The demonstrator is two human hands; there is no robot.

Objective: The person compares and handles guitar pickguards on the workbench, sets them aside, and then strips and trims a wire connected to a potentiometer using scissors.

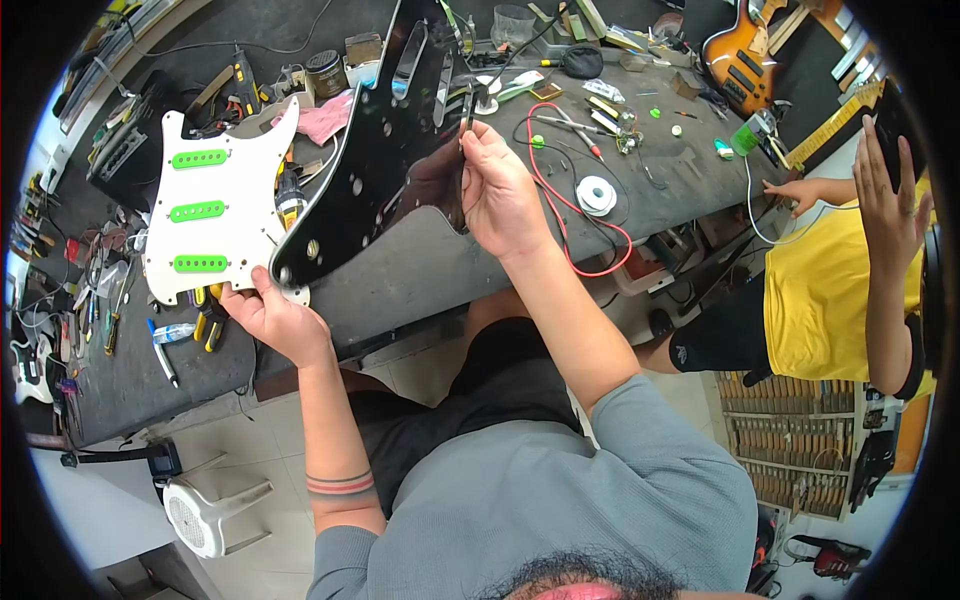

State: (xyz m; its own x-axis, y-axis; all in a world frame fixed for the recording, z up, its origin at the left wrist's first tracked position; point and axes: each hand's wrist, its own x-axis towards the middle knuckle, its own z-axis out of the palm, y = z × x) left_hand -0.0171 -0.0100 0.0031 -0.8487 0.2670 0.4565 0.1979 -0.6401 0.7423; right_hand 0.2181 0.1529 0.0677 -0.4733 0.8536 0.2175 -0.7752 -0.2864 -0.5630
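My left hand [280, 318] grips a white guitar pickguard [190, 240] by its lower corner. Three green pickups [198, 210] are fitted across that pickguard. In my right hand [500, 190], the fingers pinch the edge of a glossy black pickguard [385, 160] with bare slots and holes. The black plate is held up and tilted, to the right of the white one. Its lower left corner overlaps the white pickguard's edge near my left hand. Whether my left fingers also touch the black one I cannot tell.
Red and black cables [560, 220] lie on the dark workbench [420, 305] beside a solder spool [597, 196]. A sunburst guitar [740, 60] is at the back right. On the right stands another person in a yellow shirt [830, 280]. A white stool [200, 520] is lower left.
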